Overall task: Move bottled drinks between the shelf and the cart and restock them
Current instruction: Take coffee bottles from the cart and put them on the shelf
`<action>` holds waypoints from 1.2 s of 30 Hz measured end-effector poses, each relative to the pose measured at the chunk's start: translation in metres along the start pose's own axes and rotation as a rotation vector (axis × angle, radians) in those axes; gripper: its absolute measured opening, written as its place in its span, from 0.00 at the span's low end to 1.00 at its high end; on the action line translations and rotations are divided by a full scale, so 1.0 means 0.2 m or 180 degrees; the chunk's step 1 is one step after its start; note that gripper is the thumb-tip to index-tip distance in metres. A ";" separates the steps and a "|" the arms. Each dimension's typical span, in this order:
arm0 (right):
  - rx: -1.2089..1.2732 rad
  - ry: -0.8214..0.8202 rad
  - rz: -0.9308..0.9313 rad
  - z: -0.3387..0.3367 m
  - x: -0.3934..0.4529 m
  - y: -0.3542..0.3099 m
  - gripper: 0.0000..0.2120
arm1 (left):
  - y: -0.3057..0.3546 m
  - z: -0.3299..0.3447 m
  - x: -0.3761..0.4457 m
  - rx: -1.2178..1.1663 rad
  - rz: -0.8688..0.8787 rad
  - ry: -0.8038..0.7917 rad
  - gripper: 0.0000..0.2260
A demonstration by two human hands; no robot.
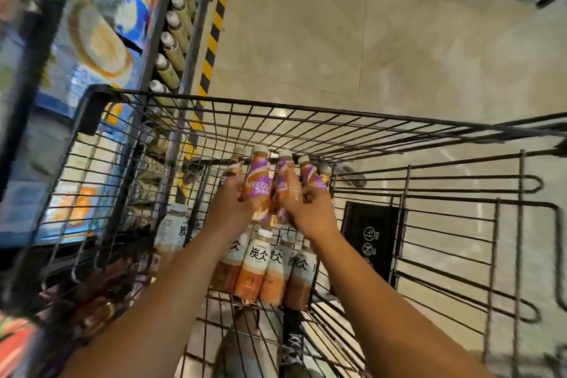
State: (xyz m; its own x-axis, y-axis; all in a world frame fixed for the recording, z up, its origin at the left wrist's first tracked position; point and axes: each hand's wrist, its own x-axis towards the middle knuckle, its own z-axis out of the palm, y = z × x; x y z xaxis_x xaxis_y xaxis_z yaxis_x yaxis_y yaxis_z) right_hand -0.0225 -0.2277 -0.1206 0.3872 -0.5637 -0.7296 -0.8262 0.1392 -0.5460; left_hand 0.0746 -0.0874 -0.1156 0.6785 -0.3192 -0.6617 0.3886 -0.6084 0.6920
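1. Shelf runs up the left side, blurred; we park right beside it, likely so each transfer is a short reach.
2. Cart sits below us, wire basket open on top, so bottles can go in or out upright. Its fold-down flap stands at the right, inside the basket.
3. Shelf row of white-capped bottles lines the shelf edge in single file, caps outward, looks faced for sale.
4. White bottles, at least 5, stand packed together on the cart floor under our forearms; 1 more stands apart to the left. Packing tight probably stops tipping.
5. Purple bottles, about 5, are bunched at the far end of the basket, caps up, clamped between both hands so we carry them as 1 batch. Can't tell if they rest on the floor or hang lifted.
6. Left hand wraps the left side of the bunch, fingers curled round the bottles.
7. Right hand wraps the right side, fingers curled, squeezing toward the left hand.
8. We judge this a grab or set-down of the bunch; direction unclear.
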 end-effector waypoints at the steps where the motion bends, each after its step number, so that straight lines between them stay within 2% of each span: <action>1: 0.0124 -0.0039 -0.0081 -0.02 -0.06 -0.02 0.25 | 0.03 -0.04 -0.06 -0.0093 0.0069 0.0090 0.12; 5: 0.0478 -0.0208 -0.0399 -0.14 -0.36 -0.16 0.25 | 0.15 -0.19 -0.33 -0.0586 0.0207 0.0318 0.17; 8: 0.0490 -0.0262 -0.0866 -0.23 -0.62 -0.29 0.28 | 0.27 -0.30 -0.56 -0.0844 0.0500 0.0576 0.19; 14: 0.0779 -0.0546 -0.1978 -0.45 -1.20 -0.59 0.24 | 0.55 -0.55 -1.14 -0.1013 0.1164 0.1276 0.28; 25: 0.1187 -0.0982 -0.3494 -0.63 -2.23 -1.07 0.26 | 0.95 -1.05 -2.36 -0.1213 0.2429 0.2566 0.25; 32: 0.1104 -0.1566 -0.4149 -0.45 -2.88 -1.19 0.25 | 0.89 -1.37 -3.09 -0.1170 0.2793 0.3392 0.23; 36: 0.1024 -0.2145 -0.4322 -0.24 -3.22 -1.14 0.24 | 0.71 -1.51 -3.42 -0.1144 0.2772 0.3785 0.21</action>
State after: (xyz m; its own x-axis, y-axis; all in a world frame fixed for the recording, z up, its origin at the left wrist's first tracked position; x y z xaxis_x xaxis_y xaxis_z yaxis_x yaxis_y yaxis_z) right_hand -0.1036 0.0643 0.4942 0.9264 0.0390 0.3746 0.3721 0.0575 -0.9264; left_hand -0.1456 0.2641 0.5214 0.7951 0.3863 0.4675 -0.3793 -0.2847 0.8804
